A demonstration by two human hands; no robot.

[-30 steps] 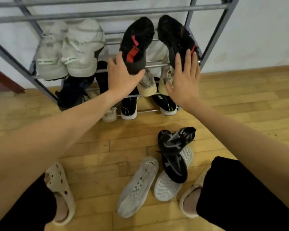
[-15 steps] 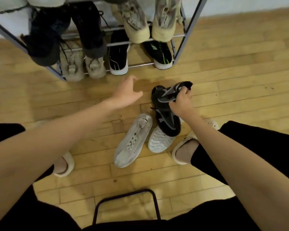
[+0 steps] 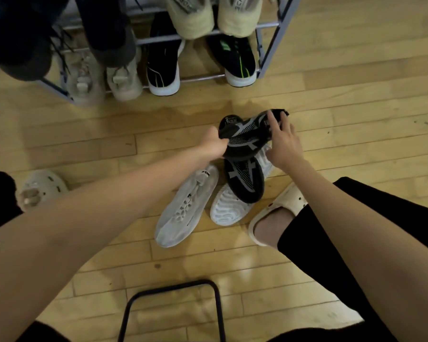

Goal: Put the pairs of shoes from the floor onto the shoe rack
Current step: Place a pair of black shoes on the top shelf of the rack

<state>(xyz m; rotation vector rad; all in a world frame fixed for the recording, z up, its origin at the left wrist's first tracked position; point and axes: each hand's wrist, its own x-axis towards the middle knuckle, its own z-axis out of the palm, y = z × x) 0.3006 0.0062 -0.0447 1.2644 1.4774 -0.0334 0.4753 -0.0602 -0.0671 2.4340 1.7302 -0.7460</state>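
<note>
Two black mesh shoes with grey stripes lie stacked on the wooden floor. My left hand (image 3: 211,145) grips the upper black shoe (image 3: 247,137) at its left end. My right hand (image 3: 283,141) holds the same shoe at its right end, fingers on the collar. The lower black shoe (image 3: 245,182) rests across a white shoe (image 3: 226,209) lying sole up. A second white shoe (image 3: 185,208) lies just left of it. The grey metal shoe rack (image 3: 269,55) stands at the top, with several pairs on its bars.
My feet in cream clogs stand on either side, the left clog (image 3: 41,187) and the right clog (image 3: 282,206) close to the white shoes. A black metal stool frame (image 3: 173,290) sits at the bottom centre. Black-and-green sneakers (image 3: 235,60) fill the rack's lowest shelf.
My hands came down from the black shoes on the rack to the floor. The right hand reached the upper black mesh shoe first; now the left hand grips it too.
</note>
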